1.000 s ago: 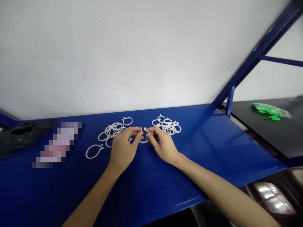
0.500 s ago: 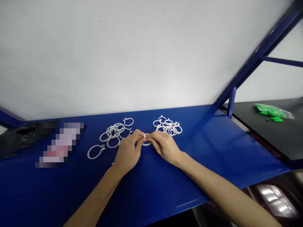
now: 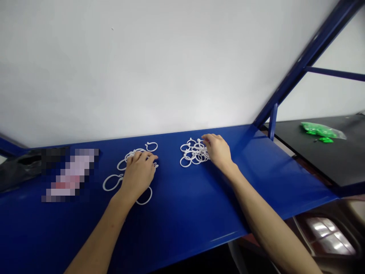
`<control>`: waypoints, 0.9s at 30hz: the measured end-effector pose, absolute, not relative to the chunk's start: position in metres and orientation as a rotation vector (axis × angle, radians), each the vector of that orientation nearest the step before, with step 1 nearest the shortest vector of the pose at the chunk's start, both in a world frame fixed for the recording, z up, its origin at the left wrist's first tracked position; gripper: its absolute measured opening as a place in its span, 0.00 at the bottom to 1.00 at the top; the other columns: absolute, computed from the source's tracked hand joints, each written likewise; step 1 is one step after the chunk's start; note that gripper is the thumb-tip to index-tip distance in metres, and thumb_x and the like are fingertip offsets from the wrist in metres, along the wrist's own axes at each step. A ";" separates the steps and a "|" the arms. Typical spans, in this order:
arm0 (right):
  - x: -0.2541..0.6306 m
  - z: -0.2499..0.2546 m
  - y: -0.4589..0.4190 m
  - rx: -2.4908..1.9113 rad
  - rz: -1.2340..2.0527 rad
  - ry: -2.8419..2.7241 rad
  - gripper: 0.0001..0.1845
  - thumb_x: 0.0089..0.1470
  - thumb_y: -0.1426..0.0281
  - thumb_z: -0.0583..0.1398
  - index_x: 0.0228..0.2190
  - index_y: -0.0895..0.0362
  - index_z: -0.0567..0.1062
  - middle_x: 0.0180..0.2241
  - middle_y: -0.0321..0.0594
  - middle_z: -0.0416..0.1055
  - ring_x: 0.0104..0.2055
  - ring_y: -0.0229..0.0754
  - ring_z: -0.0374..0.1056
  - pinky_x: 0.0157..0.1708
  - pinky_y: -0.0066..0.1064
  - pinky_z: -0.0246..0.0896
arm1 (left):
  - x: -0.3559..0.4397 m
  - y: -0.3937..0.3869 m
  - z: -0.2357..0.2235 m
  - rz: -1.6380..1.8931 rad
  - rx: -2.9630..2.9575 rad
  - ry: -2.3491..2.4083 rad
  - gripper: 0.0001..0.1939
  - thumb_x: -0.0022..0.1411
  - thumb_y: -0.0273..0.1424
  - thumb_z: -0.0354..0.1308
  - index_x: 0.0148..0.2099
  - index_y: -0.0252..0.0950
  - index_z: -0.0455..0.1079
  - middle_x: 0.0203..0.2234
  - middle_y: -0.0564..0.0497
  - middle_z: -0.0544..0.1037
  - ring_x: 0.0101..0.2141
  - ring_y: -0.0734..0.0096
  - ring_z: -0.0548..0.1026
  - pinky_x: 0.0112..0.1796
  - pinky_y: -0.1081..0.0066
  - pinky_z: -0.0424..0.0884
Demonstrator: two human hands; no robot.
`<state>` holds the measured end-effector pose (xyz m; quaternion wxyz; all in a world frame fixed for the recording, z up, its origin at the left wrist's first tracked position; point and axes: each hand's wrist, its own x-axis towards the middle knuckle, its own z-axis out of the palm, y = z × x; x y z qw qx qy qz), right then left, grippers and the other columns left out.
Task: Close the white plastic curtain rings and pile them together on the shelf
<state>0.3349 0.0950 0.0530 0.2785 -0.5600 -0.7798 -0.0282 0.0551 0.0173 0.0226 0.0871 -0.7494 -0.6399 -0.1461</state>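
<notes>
White plastic snap rings lie in two groups. My left hand (image 3: 139, 169) reaches palm down over the left group, fingers stretched out and slightly apart, covering part of the heap. Around it show an unfastened ring (image 3: 112, 182) on the left, another ring (image 3: 144, 196) below the wrist side, and one more ring (image 3: 152, 146) beyond the fingers. At the right edge of the right-hand heap of rings (image 3: 194, 153), my right hand (image 3: 218, 150) hovers with bent fingers somewhat apart. No ring is visible in its grasp; its palm side is hidden.
The rings lie on a blue tabletop (image 3: 176, 213) against a white wall (image 3: 171, 68). Black plastic (image 3: 17, 169) and a blurred-out flat item (image 3: 71, 175) lie at left. A blue frame post (image 3: 273, 121) stands at right, before a black table (image 3: 322, 160) bearing a bag of green pieces (image 3: 322, 130).
My hands were together at the middle, pinching a ring. They have parted: the left moved to the left group, the right to the right heap. The ring is no longer between them.
</notes>
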 end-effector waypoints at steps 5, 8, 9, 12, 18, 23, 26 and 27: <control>0.339 0.057 0.095 -1.538 -0.138 -2.198 0.11 0.64 0.74 0.56 0.39 0.56 0.79 0.39 0.44 0.77 0.41 0.48 0.66 0.39 0.35 0.61 | 0.057 0.017 0.024 -0.413 -2.198 -1.916 0.18 0.66 0.30 0.46 0.45 0.37 0.78 0.45 0.41 0.78 0.50 0.47 0.69 0.50 0.49 0.63; 0.338 0.056 0.094 -1.548 -0.208 -2.162 0.11 0.65 0.73 0.56 0.39 0.56 0.79 0.39 0.46 0.76 0.41 0.48 0.65 0.39 0.35 0.60 | 0.057 0.016 0.024 -0.390 -2.198 -1.897 0.17 0.63 0.28 0.49 0.45 0.37 0.78 0.47 0.42 0.77 0.51 0.47 0.67 0.50 0.50 0.62; 0.338 0.055 0.094 -1.553 -0.224 -2.148 0.11 0.65 0.72 0.56 0.40 0.56 0.79 0.40 0.46 0.75 0.41 0.49 0.65 0.38 0.35 0.60 | 0.057 0.016 0.024 -0.380 -2.202 -1.888 0.16 0.63 0.28 0.49 0.45 0.38 0.78 0.47 0.42 0.77 0.52 0.48 0.67 0.51 0.50 0.61; 0.338 0.056 0.092 -1.518 -0.221 -2.179 0.12 0.66 0.73 0.55 0.42 0.56 0.79 0.40 0.45 0.75 0.40 0.47 0.65 0.38 0.35 0.60 | 0.058 0.014 0.025 -0.367 -2.199 -1.888 0.13 0.64 0.30 0.51 0.43 0.39 0.78 0.49 0.43 0.77 0.52 0.48 0.66 0.50 0.50 0.60; 0.330 0.068 0.081 -1.159 -0.015 -2.509 0.08 0.65 0.75 0.57 0.38 0.56 0.78 0.38 0.42 0.75 0.40 0.44 0.65 0.39 0.32 0.61 | 0.065 0.012 0.035 -0.493 -2.116 -1.956 0.12 0.67 0.34 0.50 0.39 0.39 0.75 0.48 0.43 0.77 0.51 0.48 0.65 0.48 0.50 0.59; 0.325 0.071 0.073 -1.073 0.036 -2.631 0.06 0.63 0.73 0.59 0.37 0.57 0.78 0.36 0.43 0.74 0.39 0.44 0.64 0.38 0.34 0.61 | 0.067 0.012 0.038 -0.717 -2.087 -1.999 0.09 0.66 0.36 0.53 0.37 0.41 0.72 0.39 0.46 0.80 0.48 0.50 0.69 0.48 0.50 0.58; 0.323 0.069 0.072 -1.094 0.010 -2.652 0.06 0.62 0.74 0.60 0.37 0.56 0.78 0.36 0.44 0.74 0.39 0.45 0.64 0.38 0.35 0.61 | 0.067 0.013 0.037 -0.824 -2.084 -2.014 0.07 0.66 0.36 0.53 0.37 0.41 0.70 0.34 0.47 0.80 0.46 0.52 0.71 0.49 0.50 0.58; 0.323 0.068 0.072 -1.093 0.010 -2.650 0.06 0.62 0.74 0.60 0.38 0.56 0.78 0.36 0.44 0.74 0.39 0.45 0.63 0.38 0.36 0.61 | 0.068 0.014 0.036 -0.840 -2.086 -2.012 0.08 0.66 0.36 0.53 0.37 0.41 0.70 0.34 0.48 0.80 0.46 0.52 0.72 0.49 0.51 0.58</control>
